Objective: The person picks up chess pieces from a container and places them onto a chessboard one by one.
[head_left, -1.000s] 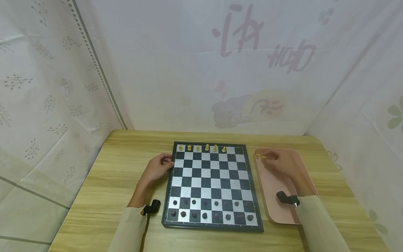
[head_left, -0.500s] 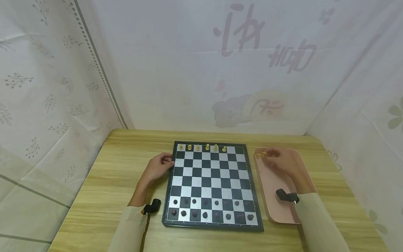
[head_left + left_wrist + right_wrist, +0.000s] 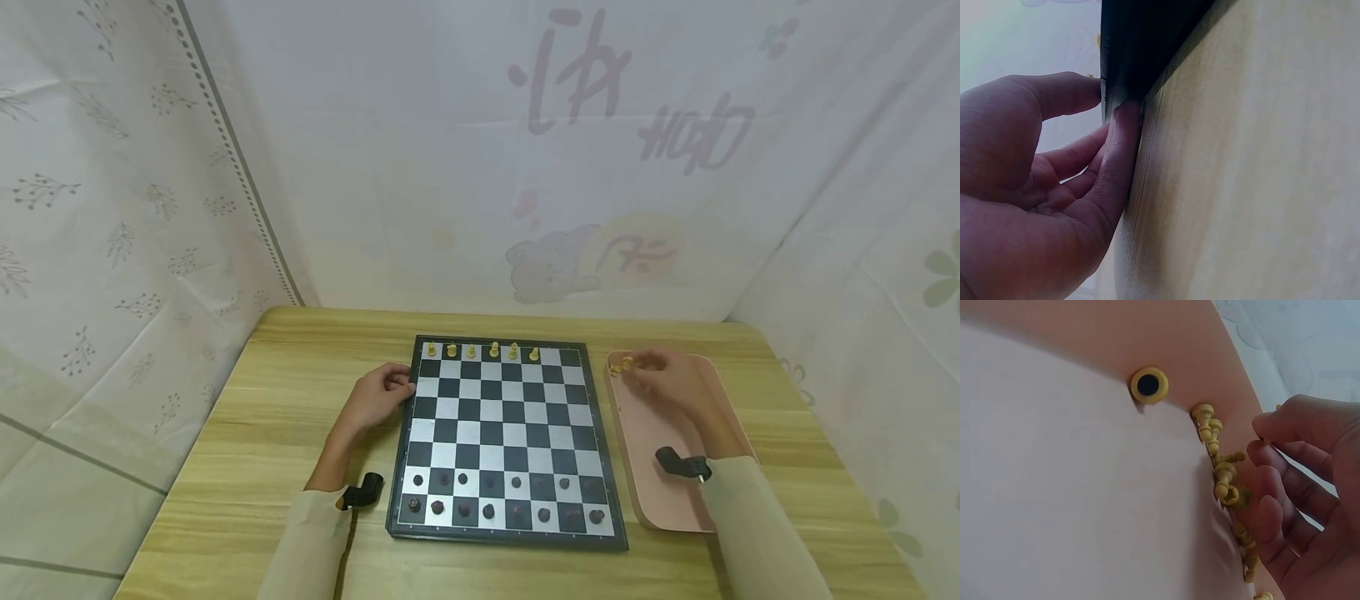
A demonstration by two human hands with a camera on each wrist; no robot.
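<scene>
My left hand (image 3: 377,393) grips the left edge of the chessboard (image 3: 491,412), the thumb at its top edge and a finger low against its side (image 3: 1132,50). Over the upper left of a pink tray (image 3: 660,508), my right hand (image 3: 670,379) pinches a small yellow chess piece (image 3: 1265,440) between thumb and forefinger; the fingers hide most of it. Several yellow pieces (image 3: 1225,478) lie along the tray's wall below those fingers. One round-based piece (image 3: 1149,385) shows its dark underside.
Yellow pieces (image 3: 493,351) stand along the board's far row, with two bare squares at its right end. Dark pieces (image 3: 488,511) fill the two near rows. The wooden table (image 3: 285,400) meets a patterned cloth (image 3: 420,167) behind and at both sides.
My right hand has shifted slightly upward at the tray's corner, and the yellow pieces by its fingertips have changed position. My left hand stays at the board's edge.
</scene>
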